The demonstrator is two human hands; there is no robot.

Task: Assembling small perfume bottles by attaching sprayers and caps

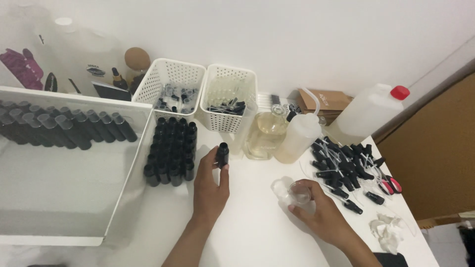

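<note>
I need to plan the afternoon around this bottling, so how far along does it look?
Done, apparently: a row of capped black bottles lies in the white tray. In hand: the left hand holds one small black bottle, the right hand a clear cap. Left: a block of upright black bottles and a pile of spray pumps.

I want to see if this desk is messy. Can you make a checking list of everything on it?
Surface: white table, mostly bare near the hands.
Job's things: left hand pinches a small black bottle; right hand holds a clear cap.
Clutter: block of black bottles, two white baskets, pile of black spray tops, red scissors, crumpled tissue.
Grip: both closed on their things.
Cables: nothing seen.
Surroundings: white tray of dark tubes, glass bottle of yellowish liquid, squeeze bottle, red-capped jug, white wall.
</note>
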